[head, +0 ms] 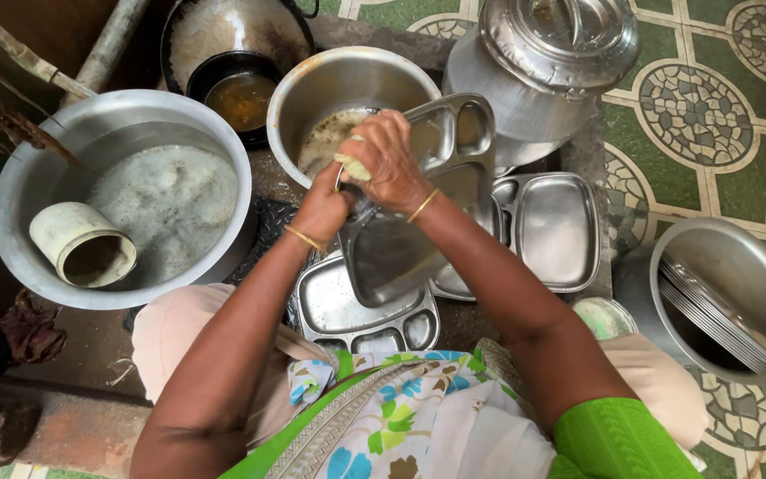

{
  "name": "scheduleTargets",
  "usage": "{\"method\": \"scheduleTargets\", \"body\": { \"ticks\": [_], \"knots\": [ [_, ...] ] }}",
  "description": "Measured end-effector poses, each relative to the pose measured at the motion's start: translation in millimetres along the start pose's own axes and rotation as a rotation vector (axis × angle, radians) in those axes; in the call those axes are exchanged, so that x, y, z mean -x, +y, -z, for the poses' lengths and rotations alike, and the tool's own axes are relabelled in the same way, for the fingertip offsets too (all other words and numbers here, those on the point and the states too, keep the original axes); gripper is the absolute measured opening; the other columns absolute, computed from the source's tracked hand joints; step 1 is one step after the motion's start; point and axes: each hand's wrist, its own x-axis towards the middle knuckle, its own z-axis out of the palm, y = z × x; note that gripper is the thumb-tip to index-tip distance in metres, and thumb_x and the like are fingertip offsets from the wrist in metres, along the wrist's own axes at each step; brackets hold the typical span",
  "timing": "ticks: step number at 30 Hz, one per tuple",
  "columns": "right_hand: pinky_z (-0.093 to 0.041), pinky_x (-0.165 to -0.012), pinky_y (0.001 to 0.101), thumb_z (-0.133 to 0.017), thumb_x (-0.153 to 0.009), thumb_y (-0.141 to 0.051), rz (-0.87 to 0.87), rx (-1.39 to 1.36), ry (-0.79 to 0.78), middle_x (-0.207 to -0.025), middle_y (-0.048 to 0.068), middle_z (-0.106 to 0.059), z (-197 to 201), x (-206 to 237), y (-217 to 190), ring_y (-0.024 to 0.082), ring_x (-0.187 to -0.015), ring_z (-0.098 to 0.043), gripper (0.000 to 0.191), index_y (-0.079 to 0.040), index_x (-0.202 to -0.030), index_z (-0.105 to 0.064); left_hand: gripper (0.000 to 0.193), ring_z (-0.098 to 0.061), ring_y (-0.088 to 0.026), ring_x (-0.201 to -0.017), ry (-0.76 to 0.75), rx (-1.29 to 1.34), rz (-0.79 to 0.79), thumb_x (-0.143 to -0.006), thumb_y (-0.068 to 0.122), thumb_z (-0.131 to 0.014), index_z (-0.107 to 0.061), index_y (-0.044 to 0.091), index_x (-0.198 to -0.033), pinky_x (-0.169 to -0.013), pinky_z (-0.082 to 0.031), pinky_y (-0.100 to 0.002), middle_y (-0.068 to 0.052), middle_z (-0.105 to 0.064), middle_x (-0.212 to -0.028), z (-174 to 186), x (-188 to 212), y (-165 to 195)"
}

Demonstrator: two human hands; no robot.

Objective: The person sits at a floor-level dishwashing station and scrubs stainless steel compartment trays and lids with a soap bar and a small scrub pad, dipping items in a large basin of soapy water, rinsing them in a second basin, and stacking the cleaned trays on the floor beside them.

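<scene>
My left hand (323,206) grips the near left edge of a steel compartment tray (441,151) and holds it tilted over a steel pot. My right hand (387,160) is closed on a pale yellow scrubber (353,166) and presses it against the tray's left side. The steel pot (330,89) behind the tray holds murky, foamy water. Both wrists wear thin gold bangles.
A large steel basin (19,191) of soapy water with a white mug (82,244) floating in it sits at left. More compartment trays (551,226) lie flat below and right. A lidded steel vessel (547,53) stands behind; a pot of stacked plates (724,297) at right; a dark pan (241,93) at back.
</scene>
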Motion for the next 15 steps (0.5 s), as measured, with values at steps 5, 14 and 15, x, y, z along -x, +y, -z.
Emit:
{"method": "scheduleTargets", "body": {
  "ticks": [5, 14, 15],
  "knots": [
    [-0.037, -0.110, 0.0509, -0.063, -0.097, -0.030, -0.464, 0.055, 0.303, -0.126, 0.018, -0.059, 4.8, 7.9, 46.2, 0.038, -0.122, -0.052, 0.040, -0.006, -0.129, -0.057, 0.084, -0.056, -0.017, -0.124, 0.010, 0.058, -0.147, -0.069, -0.016, -0.047, -0.046, 0.005, -0.151, -0.105, -0.042, -0.025, -0.007, -0.061, -0.134, 2.6, 10.1, 5.8],
    [-0.024, -0.120, 0.0511, -0.056, -0.114, -0.027, -0.979, 0.189, 0.335, -0.157, 0.033, -0.024, 17.1, 19.4, 65.6, 0.047, -0.147, -0.028, 0.056, 0.008, -0.154, -0.036, 0.093, -0.055, -0.014, -0.128, -0.063, 0.324, -0.134, -0.066, -0.019, -0.042, -0.042, 0.005, -0.155, -0.104, -0.042, -0.022, -0.005, -0.059, -0.139, -7.5, 10.9, 11.4],
    [-0.026, -0.122, 0.0492, -0.052, -0.114, -0.025, -0.891, 0.067, 0.329, -0.158, 0.030, -0.027, 14.0, 23.5, 60.3, 0.045, -0.149, -0.030, 0.052, 0.006, -0.154, -0.039, 0.093, -0.055, -0.014, -0.127, -0.063, 0.289, -0.136, -0.067, -0.020, -0.042, -0.042, 0.005, -0.156, -0.104, -0.042, -0.022, -0.005, -0.059, -0.138, -5.2, 12.2, 11.6]
  ]
}}
